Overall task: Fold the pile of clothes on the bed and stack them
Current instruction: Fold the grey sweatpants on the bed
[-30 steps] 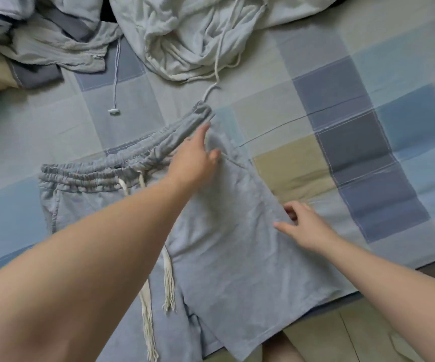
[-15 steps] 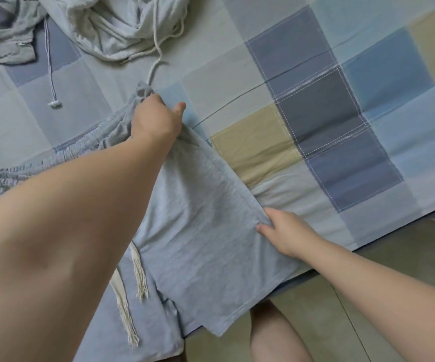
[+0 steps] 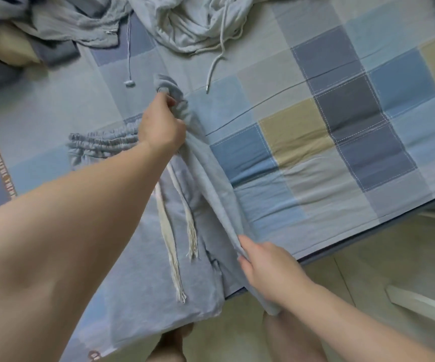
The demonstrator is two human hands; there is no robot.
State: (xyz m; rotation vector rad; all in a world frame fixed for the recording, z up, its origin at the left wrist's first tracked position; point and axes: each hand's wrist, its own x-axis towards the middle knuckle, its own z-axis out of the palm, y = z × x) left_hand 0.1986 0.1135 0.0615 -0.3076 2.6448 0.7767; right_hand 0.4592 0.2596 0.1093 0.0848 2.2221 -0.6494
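Shorts: the pale blue-grey shorts lie at the near edge of the bed, with the waistband on the far side and the legs towards you; one hem hangs past the mattress edge
Lifted part: the right half is off the sheet, drawn into a long ridge between your two hands
Left hand: your left hand is clenched on the right end of the waistband, with the fabric bunched in the fist
Right hand: your right hand is grasping the outer edge of the same leg near the hem, fingers curled round the cloth
Drawstrings: the two cream drawstrings trail down the middle of the shorts, frayed ends loose
Step in hand: this looks like folding the right half over the left, leg onto leg
Doing it well: carry both hands across together with the edge taut between them, so the half lands flat and not in a roll; set the waistband end on its partner first, then match the side seams and hems
Strings: let the fold cover them, or tuck them in before you lay it down, so none pokes out of the finished fold
Risk: the overhanging hem could drag the shorts off the bed, so shift them inward before smoothing
Pile: the pale hoodie and a grey garment are heaped at the far side; a hoodie cord tip lies just beyond your left hand, so keep it out of the fold
Stack spot: the checked sheet to the right seems a fair place
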